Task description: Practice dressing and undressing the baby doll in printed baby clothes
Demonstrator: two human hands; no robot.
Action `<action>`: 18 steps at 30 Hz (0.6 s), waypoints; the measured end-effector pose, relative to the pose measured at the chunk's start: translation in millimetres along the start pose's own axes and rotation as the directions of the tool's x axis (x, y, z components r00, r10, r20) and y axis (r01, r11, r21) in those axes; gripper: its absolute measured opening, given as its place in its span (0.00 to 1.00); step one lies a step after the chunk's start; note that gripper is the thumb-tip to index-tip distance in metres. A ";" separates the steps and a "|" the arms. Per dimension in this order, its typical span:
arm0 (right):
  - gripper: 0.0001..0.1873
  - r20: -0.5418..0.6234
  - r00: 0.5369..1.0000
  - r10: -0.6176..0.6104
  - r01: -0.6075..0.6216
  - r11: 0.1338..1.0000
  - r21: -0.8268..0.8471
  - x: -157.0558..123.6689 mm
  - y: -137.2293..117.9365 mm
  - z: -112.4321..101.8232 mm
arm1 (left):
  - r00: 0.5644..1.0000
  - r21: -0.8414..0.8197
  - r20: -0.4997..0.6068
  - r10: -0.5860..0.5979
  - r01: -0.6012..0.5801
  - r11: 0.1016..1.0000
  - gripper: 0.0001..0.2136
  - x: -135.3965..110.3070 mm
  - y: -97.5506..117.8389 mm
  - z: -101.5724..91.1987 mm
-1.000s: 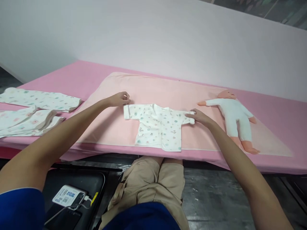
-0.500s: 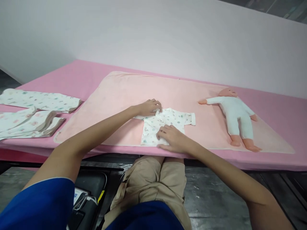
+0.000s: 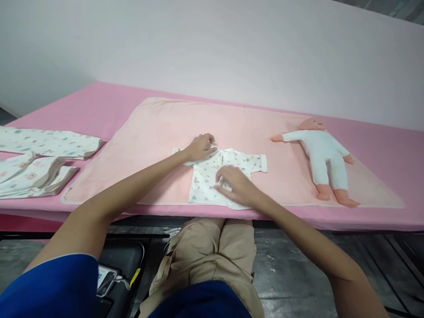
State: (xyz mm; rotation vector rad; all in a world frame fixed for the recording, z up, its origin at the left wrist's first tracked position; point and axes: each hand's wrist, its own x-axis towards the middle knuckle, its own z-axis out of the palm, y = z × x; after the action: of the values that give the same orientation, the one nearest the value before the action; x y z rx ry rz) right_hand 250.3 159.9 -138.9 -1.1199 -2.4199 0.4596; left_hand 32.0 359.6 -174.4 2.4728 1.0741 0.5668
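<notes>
A small white baby shirt (image 3: 205, 183) with a scattered print lies spread on the peach blanket (image 3: 159, 128), close to the bed's front edge. My left hand (image 3: 201, 147) rests at the shirt's collar, its fingers bent and apart; no cloth shows clearly between them. Over the shirt's front is my right hand (image 3: 236, 183), thumb and fingers curved with a gap between them. Part of the shirt's middle is hidden beneath it. To the right, a baby doll (image 3: 326, 154) in a white suit lies on its back, arms spread.
Folded printed baby clothes (image 3: 33, 176) lie at the left, with another printed garment (image 3: 49, 142) behind them. A pink sheet (image 3: 109, 101) covers the bed against a pale wall (image 3: 212, 48). Below the left arm, a black chair (image 3: 127, 256) holds a phone-like device and cable.
My left hand has shifted slightly up and left at the collar. My right hand has lifted a little from the lower hem, and the shirt's front lies more spread out.
</notes>
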 end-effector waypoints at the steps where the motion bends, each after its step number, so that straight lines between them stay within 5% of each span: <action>1: 0.11 -0.073 0.995 0.070 -0.072 0.997 -0.016 2.8 16.3 -9.8 | 0.996 0.019 0.006 -0.084 0.084 0.996 0.29 -2.7 -2.1 -6.2; 5: 0.20 -0.207 0.885 0.418 -0.439 0.895 -0.071 23.0 90.6 -40.9 | 0.916 0.122 0.252 -0.313 0.291 0.949 0.29 -0.5 -15.5 -35.6; 9: 0.23 0.064 0.747 0.662 -0.664 0.748 0.020 44.1 127.9 -60.7 | 0.865 0.006 0.437 -0.248 0.273 0.962 0.25 9.2 -18.9 -59.5; 12: 0.25 0.141 0.805 0.576 -0.591 0.801 0.100 50.6 122.2 -79.7 | 0.909 -0.114 0.388 -0.149 0.208 0.971 0.24 8.7 -5.3 -75.5; 15: 0.24 0.073 0.905 0.419 -0.422 0.867 0.265 49.1 101.6 -101.7 | 0.955 -0.158 0.276 -0.109 0.157 0.975 0.23 1.3 19.4 -93.7; 18: 0.26 0.001 0.945 0.328 -0.304 0.875 0.376 43.5 75.5 -121.8 | 0.983 -0.193 0.181 -0.041 0.076 0.978 0.24 -9.0 49.4 -112.8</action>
State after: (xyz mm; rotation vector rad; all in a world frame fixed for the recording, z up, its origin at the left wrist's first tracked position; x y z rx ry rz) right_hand 335.2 254.4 -59.6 -1.3307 -1.9808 0.9306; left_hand -0.8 342.3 -56.7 2.2619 0.9674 0.4077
